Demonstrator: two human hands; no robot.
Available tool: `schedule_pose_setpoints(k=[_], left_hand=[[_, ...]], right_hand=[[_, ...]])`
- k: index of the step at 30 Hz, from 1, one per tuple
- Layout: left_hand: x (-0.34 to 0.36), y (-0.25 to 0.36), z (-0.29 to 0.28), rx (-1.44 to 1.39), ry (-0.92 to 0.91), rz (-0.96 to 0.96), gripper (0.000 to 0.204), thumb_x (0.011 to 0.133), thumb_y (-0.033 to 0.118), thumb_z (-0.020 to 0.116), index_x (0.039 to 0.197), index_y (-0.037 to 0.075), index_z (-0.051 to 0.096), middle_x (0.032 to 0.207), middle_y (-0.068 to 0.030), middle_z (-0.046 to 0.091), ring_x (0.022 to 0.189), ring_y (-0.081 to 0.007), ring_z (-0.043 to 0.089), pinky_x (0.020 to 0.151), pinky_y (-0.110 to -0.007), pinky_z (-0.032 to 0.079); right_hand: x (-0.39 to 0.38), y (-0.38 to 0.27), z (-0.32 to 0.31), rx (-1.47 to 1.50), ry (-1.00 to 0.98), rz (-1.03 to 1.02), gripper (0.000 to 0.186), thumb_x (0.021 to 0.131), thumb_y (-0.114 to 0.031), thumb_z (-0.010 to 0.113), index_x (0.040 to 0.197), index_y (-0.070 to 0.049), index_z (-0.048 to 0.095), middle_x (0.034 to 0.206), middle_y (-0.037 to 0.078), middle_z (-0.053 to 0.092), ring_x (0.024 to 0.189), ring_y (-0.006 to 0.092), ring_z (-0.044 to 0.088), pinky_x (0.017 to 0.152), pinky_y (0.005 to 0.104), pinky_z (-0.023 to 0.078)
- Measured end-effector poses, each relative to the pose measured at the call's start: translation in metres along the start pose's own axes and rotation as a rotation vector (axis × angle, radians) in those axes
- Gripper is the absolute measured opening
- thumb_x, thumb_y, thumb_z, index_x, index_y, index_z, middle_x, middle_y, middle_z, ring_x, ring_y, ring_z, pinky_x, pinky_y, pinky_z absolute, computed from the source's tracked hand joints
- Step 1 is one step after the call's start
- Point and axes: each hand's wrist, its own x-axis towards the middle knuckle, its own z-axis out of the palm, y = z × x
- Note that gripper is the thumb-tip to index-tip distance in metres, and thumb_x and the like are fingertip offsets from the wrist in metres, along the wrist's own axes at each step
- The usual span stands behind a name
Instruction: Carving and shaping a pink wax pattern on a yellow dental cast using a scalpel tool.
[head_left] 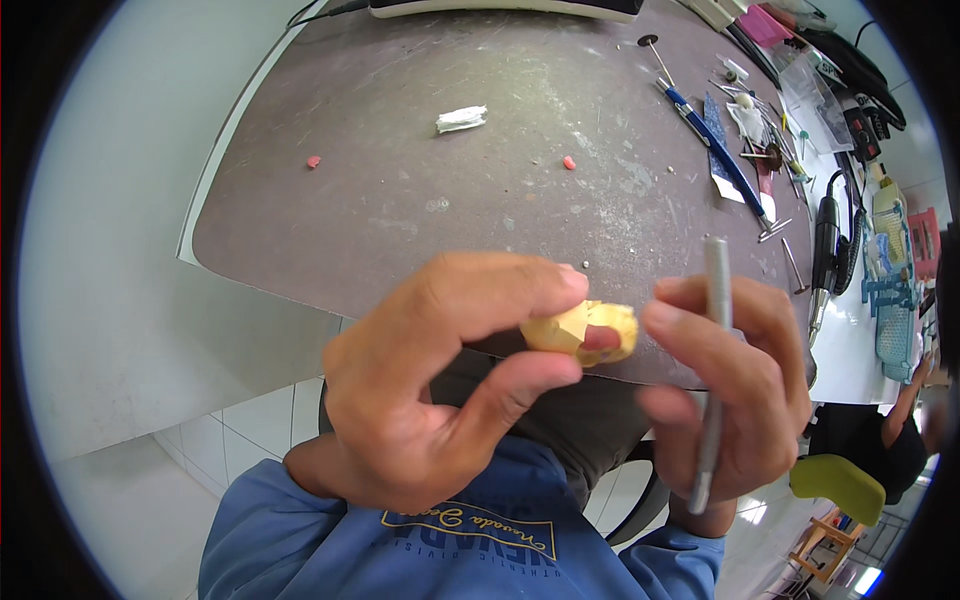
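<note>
My left hand (430, 370) pinches a small yellow dental plaster cast (556, 330) between thumb and fingertips, above the near edge of the bench. A reddish-pink patch shows on the cast's near side. To its right, my right hand (745, 375) is closed around a slim grey metal tool (717, 275), held nearly upright across the fingers. The tool's working tip cannot be made out. My right fingertips are close to the cast, with a small gap between them.
On the brown bench (380, 80) lie a white crumpled roll (461, 119) and two pink bits (569, 163). At right are a blue-handled tool (715, 140), several burs, a black handpiece (825, 240) and a blue basket (893, 330). Another person (860, 435) sits beyond a green chair (838, 487).
</note>
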Motion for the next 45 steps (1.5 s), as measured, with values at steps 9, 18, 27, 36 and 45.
schedule_pose_setpoints(k=[9,18,27,36,45], left_hand=[[0.012,0.013,-0.01,-1.008,-0.034,-0.571,0.042,0.104,0.036,0.049,0.123,-0.002,0.048,0.103,-0.0195,0.064,0.083,-0.0178,0.064,0.076,-0.03,0.053],[0.003,0.008,-0.008,-1.61,-0.006,-0.77,0.04,0.1,0.033,0.043,0.122,-0.001,0.047,0.107,-0.01,0.052,0.084,-0.0126,0.048,0.076,-0.027,0.042],[0.01,0.016,-0.01,-1.398,-0.005,-0.906,0.043,0.084,0.018,0.047,0.123,0.0,0.047,0.104,-0.0079,0.051,0.082,-0.0121,0.045,0.073,-0.027,0.038],[0.01,0.016,-0.008,-1.337,-0.025,-0.877,0.043,0.085,0.018,0.045,0.124,0.0,0.045,0.088,-0.0088,0.05,0.077,-0.0128,0.042,0.071,-0.029,0.037],[0.01,0.017,-0.008,-1.304,-0.031,-0.861,0.042,0.087,0.019,0.046,0.123,-0.001,0.046,0.092,-0.0067,0.049,0.078,-0.0117,0.043,0.07,-0.027,0.037]], right_hand=[[-0.027,-0.019,-0.003,0.457,0.287,0.17,0.047,0.099,-0.039,0.055,0.113,0.005,0.049,0.085,0.02,0.064,0.075,0.023,0.062,0.066,0.0321,0.05],[-0.018,-0.017,0.025,0.447,0.22,-0.013,0.033,0.079,-0.01,0.078,0.104,-0.003,0.058,0.086,0.015,0.067,0.082,0.0279,0.067,0.074,0.0388,0.059],[-0.016,-0.015,0.031,0.435,0.179,-0.02,0.024,0.075,-0.003,0.077,0.092,0.001,0.062,0.082,0.017,0.067,0.076,0.0286,0.07,0.067,0.0382,0.062],[-0.017,-0.017,0.026,0.426,0.162,0.0,0.022,0.072,-0.002,0.077,0.088,0.002,0.064,0.08,0.016,0.066,0.073,0.0282,0.07,0.065,0.0381,0.062],[-0.02,-0.017,0.025,0.473,0.218,0.052,0.02,0.073,-0.003,0.077,0.089,0.001,0.065,0.079,0.015,0.066,0.073,0.0283,0.07,0.064,0.0365,0.062]])
